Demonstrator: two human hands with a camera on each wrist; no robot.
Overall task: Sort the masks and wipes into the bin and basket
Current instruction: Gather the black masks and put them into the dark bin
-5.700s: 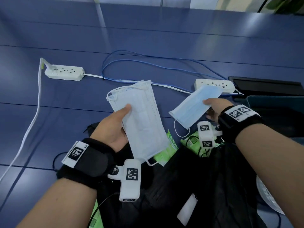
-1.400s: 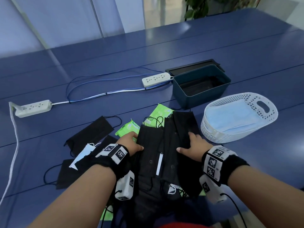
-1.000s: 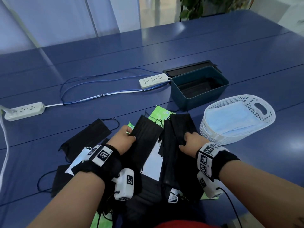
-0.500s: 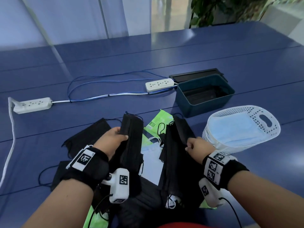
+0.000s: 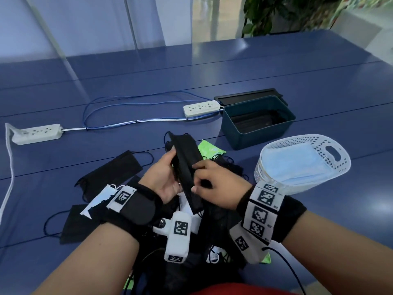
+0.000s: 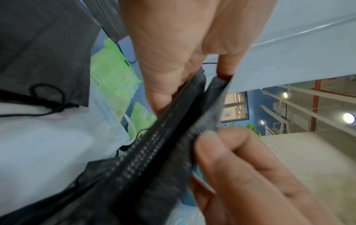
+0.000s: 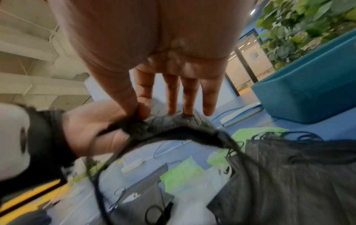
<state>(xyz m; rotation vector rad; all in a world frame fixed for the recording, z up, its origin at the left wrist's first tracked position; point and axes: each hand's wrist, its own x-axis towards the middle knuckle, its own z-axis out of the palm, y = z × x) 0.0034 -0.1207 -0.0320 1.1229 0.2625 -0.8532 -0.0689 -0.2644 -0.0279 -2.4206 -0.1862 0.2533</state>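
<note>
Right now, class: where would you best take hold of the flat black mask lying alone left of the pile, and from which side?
Probably pinch the lone black mask at its bare near-left edge, coming from above-left: it lies flat, its right end nearest the pile.

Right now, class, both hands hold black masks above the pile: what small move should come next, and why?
Probably carry the stack of black pleated masks, held by the left hand and right hand, toward the dark teal plastic bin; it already holds black masks, while the white perforated basket holds blue ones.
</note>
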